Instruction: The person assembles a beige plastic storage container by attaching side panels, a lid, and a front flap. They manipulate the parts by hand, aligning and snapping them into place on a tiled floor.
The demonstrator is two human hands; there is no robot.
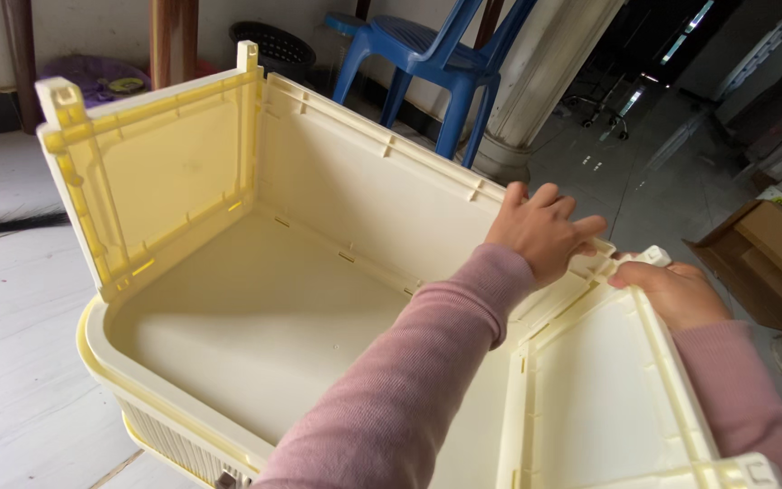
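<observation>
Cream folding crate (255, 299) fills the frame's centre and left — its right side panel (590, 398) sits at lower right. Left hand (545, 231) lies fingers-spread over the corner joint, right hand (676, 290) grips the panel's top edge; pressing evenly at that corner should seat it best.

- We see the crate's inside (255, 317) open from above; a hand could enter there.
- Far panel (364, 190) and end panel (160, 181) stand upright, closing those sides.
- Right panel (599, 398) leans inward under both hands, narrowing that end.
- Blue chair (445, 50) and cardboard box (771, 258) stand well apart.
</observation>
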